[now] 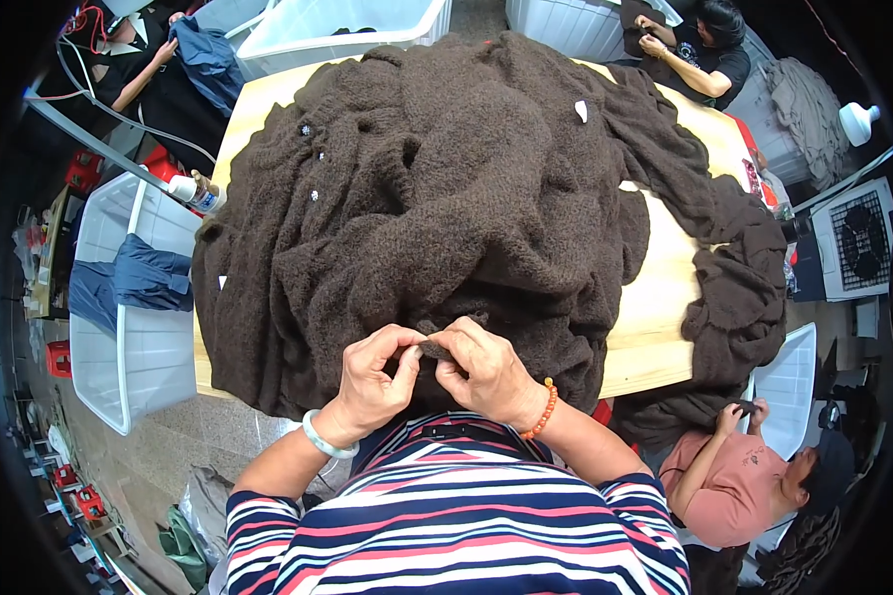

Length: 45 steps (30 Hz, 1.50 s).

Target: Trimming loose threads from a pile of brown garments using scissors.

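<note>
A large heap of dark brown knit fabric covers most of the wooden table before me. At its near edge my left hand pinches a fold of the knit between thumb and forefinger. Close beside it, fingertips almost touching, my right hand grips the same bit of fabric. A pale bangle is on my left wrist and an orange bead bracelet on my right. Whether a small tool or thread lies between the fingers is too small to tell. Small white bits lie on the knit.
The wooden table shows bare at the right. White plastic bins stand to the left and behind. A bottle is at the left edge. Co-workers handle cloth at far left, far right and near right, where a person in pink sits.
</note>
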Motion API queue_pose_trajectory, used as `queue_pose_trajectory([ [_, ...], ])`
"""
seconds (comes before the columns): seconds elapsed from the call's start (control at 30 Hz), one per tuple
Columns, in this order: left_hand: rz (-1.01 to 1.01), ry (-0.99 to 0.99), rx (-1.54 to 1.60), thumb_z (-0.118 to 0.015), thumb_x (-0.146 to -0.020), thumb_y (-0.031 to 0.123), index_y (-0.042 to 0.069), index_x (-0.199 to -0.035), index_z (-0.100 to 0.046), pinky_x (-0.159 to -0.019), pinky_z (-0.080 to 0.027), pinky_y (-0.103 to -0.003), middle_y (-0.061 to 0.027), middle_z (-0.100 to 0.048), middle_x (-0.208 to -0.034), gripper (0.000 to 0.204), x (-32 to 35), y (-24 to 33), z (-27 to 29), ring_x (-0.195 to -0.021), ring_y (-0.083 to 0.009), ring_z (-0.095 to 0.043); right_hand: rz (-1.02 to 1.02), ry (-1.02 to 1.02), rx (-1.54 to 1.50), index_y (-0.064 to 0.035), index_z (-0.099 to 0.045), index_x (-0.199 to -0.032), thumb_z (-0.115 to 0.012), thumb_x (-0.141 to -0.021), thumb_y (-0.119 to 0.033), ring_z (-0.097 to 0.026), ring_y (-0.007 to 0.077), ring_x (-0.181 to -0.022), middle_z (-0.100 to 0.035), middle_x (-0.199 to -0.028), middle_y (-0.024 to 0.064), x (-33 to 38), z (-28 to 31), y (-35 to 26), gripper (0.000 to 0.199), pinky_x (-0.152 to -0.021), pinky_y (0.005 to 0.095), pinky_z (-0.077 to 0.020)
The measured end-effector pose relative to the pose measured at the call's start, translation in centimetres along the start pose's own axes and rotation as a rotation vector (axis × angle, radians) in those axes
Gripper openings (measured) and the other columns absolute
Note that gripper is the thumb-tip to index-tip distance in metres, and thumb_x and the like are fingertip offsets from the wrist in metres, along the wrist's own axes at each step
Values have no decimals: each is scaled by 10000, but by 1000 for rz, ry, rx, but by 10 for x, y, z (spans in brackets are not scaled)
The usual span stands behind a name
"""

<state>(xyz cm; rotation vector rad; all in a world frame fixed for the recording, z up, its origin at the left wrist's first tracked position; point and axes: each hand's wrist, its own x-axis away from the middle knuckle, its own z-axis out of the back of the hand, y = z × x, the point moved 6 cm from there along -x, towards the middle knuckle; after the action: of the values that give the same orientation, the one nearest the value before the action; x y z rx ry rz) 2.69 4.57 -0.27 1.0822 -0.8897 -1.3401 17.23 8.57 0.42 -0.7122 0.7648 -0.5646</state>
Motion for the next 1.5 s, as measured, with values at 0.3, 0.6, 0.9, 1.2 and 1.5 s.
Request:
queue_pose_trajectory([
  [0.3,45,-87,63,-608,-893,-42,-19,-960,-634,-644,-460,-218,-29,-632,-826,75,-7,-9,-2,-729,-71,-581,-198,-62,-308,42,-666,-904,-614,-775,18,-592,185,-601,-600,-758,113,-1,6,16,141,-528,285,-455],
  [0.6,135,-53,228,-605,-910,-11,-13,-963,-619,-595,-438,-198,13,-601,-794,55,-2,-19,-1,-707,-15,-539,-287,-140,-450,46,-673,-952,-639,-822,-17,-565,109,-608,-586,-768,72,-3,5,17,149,-536,254,-444],
  [0.9,128,-1,100,-602,-896,-11,3,-918,-575,-553,-434,-198,2,-587,-748,38,-4,-12,-1,-640,-20,-532,-305,39,-287,50,-618,-988,-677,-785,6,-592,126,-652,-603,-840,96,0,0,5,216,-565,256,-478],
  [1.2,-195,99,-155,-594,-860,-69,3,-946,-568,-600,-470,-253,-78,-605,-813,115,-4,12,-1,-670,-135,-590,-75,140,-56,33,-600,-1060,-633,-721,71,-613,298,-751,-593,-893,154,-2,-4,-2,343,-627,347,-520],
  [1.5,-264,62,-160,-590,-831,-92,-6,-939,-572,-619,-476,-280,-103,-605,-812,139,-11,15,1,-676,-186,-591,-121,51,-175,15,-665,-1042,-631,-736,52,-612,253,-714,-592,-862,128,-10,1,8,310,-612,328,-505],
])
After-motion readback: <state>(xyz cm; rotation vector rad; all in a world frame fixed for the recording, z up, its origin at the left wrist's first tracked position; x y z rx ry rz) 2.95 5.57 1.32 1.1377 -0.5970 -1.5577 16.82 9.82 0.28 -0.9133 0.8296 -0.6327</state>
